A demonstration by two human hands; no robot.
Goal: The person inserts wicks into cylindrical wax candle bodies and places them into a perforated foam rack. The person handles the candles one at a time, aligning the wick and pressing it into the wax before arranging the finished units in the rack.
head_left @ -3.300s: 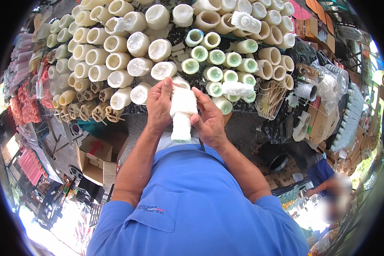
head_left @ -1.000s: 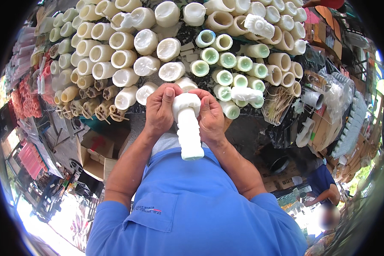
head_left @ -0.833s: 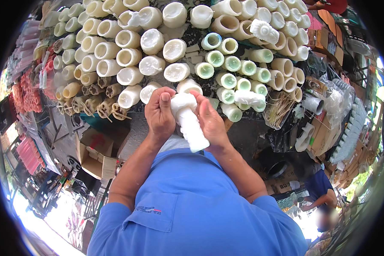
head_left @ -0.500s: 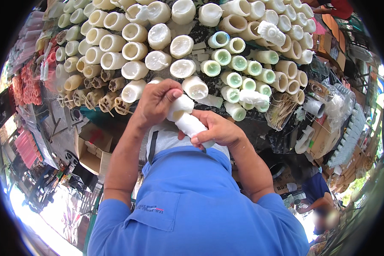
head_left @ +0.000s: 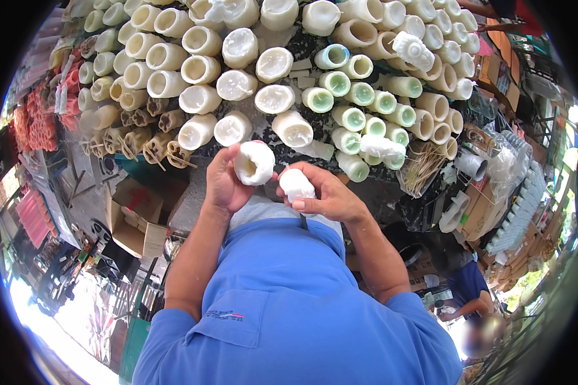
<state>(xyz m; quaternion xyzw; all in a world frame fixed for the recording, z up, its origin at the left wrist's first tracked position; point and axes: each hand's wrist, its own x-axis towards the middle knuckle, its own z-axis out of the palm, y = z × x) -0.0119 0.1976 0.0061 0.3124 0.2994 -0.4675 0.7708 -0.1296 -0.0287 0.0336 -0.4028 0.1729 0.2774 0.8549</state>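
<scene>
White hollow pc [head_left: 265, 158]: your L hand [head_left: 226, 185] gripped it.
Lumpy pc [head_left: 297, 185]: R hand [head_left: 331, 195] pinched it, alongside.
Grip: light prob. suited.

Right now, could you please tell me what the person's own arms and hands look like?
The left hand and right hand are bare, with no gloves over the fingers. No watch or bracelet shows at either wrist. Plain blue short sleeves reach down to about the elbows, leaving the forearms uncovered.
</scene>
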